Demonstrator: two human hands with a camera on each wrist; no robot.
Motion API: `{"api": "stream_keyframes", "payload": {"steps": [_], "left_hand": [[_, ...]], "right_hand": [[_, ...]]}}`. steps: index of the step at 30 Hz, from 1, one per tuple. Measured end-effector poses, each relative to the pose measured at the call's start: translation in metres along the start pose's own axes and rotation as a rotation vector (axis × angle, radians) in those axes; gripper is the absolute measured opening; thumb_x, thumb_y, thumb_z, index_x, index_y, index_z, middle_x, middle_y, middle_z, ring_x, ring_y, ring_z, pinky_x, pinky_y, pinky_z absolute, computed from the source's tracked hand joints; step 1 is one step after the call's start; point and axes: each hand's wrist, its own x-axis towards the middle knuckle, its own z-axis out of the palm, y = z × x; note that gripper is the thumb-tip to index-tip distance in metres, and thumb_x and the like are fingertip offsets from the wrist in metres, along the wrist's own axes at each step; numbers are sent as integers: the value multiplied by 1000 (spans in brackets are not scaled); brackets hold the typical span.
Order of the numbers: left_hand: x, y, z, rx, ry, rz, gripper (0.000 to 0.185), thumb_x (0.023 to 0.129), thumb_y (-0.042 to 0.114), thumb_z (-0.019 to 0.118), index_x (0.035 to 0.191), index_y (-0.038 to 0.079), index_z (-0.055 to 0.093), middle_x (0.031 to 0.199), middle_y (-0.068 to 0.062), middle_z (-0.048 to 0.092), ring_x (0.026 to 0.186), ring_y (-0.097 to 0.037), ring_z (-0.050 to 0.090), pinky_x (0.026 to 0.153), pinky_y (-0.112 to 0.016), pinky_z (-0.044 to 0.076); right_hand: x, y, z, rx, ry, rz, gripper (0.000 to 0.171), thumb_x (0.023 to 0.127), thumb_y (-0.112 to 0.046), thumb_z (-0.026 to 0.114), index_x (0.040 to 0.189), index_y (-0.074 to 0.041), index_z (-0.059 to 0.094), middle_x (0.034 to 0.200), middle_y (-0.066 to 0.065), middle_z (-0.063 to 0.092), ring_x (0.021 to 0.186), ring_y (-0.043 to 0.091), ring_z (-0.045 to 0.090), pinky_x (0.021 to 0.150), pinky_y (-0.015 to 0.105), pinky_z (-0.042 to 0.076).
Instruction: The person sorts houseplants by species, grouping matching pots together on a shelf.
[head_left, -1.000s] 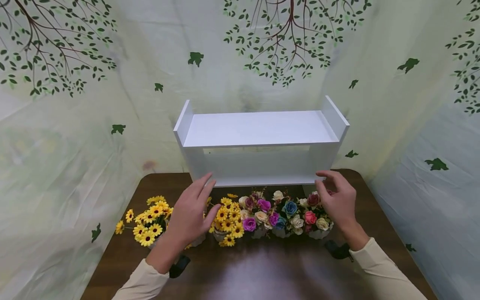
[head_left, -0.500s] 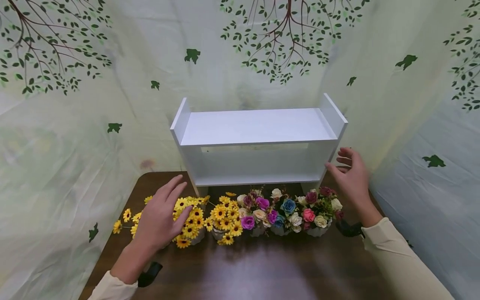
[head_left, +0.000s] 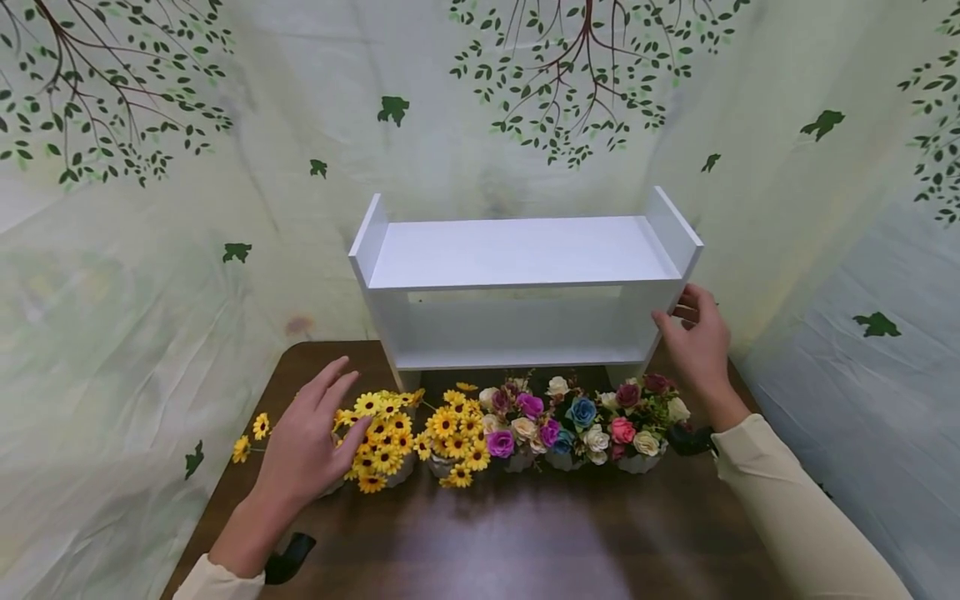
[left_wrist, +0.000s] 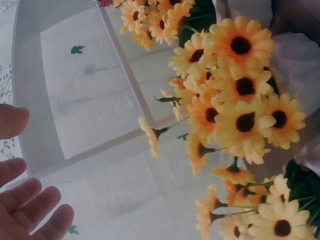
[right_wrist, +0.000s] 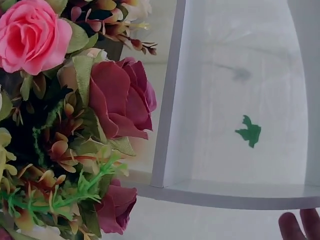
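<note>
A white two-tier shelf (head_left: 517,250) stands at the back of a brown table (head_left: 525,533). My right hand (head_left: 697,346) touches its right side panel, thumb at the front edge and fingers on the outer face. Only its fingertips (right_wrist: 300,225) show in the right wrist view, below the shelf (right_wrist: 235,100). My left hand (head_left: 303,446) hovers open with fingers spread beside the leftmost pot of yellow daisies (head_left: 378,437). The same daisies (left_wrist: 240,115) fill the left wrist view, right of my left hand's fingers (left_wrist: 30,210).
More small pots stand in a row before the shelf: a second daisy pot (head_left: 453,437), then mixed roses (head_left: 525,425) and a red and pink rose pot (head_left: 630,421) under my right wrist. A leaf-printed cloth backdrop (head_left: 150,250) surrounds the table.
Both hands moved apart from the middle of the row. The right hand went up and right to the shelf's side panel. The left hand slid left and down beside the daisies.
</note>
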Motion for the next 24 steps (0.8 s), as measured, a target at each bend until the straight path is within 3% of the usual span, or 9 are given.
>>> {"api": "stream_keyframes", "payload": {"steps": [9, 11, 12, 14, 16, 18, 21, 24], "left_hand": [[-18, -9, 1, -46, 11, -111, 65, 70, 10, 85, 127, -7, 58, 141, -24, 53, 120, -43, 57, 89, -58, 51], [-26, -13, 2, -58, 42, -162, 62, 70, 8, 84, 125, -7, 59, 141, -24, 53, 120, -44, 56, 90, -57, 49], [-31, -16, 2, -72, 71, -194, 60, 70, 6, 84, 124, -7, 60, 141, -24, 53, 121, -44, 55, 97, -50, 49], [-43, -21, 4, -87, 140, -281, 55, 72, 2, 82, 122, -8, 61, 141, -24, 54, 120, -44, 55, 103, -31, 47], [-56, -27, 7, -104, 221, -390, 49, 75, -2, 79, 120, -8, 62, 139, -23, 55, 117, -42, 56, 97, -11, 41], [-71, -33, 9, -99, 282, -512, 42, 79, -2, 75, 118, -8, 63, 138, -21, 57, 116, -39, 56, 88, 1, 31], [-89, -40, 11, -78, 318, -687, 36, 85, 2, 72, 119, -6, 63, 137, -18, 58, 113, -35, 57, 79, 0, 29], [-104, -46, 14, -46, 300, -839, 35, 92, 10, 66, 124, -4, 62, 140, -15, 57, 115, -32, 56, 79, -1, 30]], "right_hand": [[13, 8, 14, 54, 49, 16, 52, 97, -21, 61, 146, -16, 44, 146, 13, 52, 132, 33, 54, 103, 57, 49], [14, 11, 16, 51, 64, 5, 51, 98, -22, 60, 146, -16, 44, 145, 13, 54, 130, 34, 56, 103, 58, 48], [15, 13, 18, 46, 75, -9, 50, 98, -21, 60, 146, -16, 45, 144, 13, 55, 129, 34, 57, 103, 58, 48], [15, 16, 19, 34, 102, -38, 47, 99, -21, 58, 144, -14, 47, 142, 14, 57, 126, 35, 60, 103, 58, 48], [15, 18, 21, 19, 128, -62, 45, 99, -19, 57, 143, -11, 49, 140, 15, 59, 123, 35, 62, 101, 58, 49], [14, 20, 22, 15, 146, -81, 44, 99, -18, 57, 142, -10, 50, 139, 16, 60, 122, 36, 63, 99, 58, 50], [15, 21, 23, 16, 153, -86, 43, 99, -18, 57, 141, -8, 50, 138, 18, 60, 121, 37, 63, 99, 59, 50], [15, 21, 23, 17, 155, -86, 42, 99, -17, 58, 139, -7, 51, 136, 19, 61, 120, 36, 64, 98, 58, 51]]}}
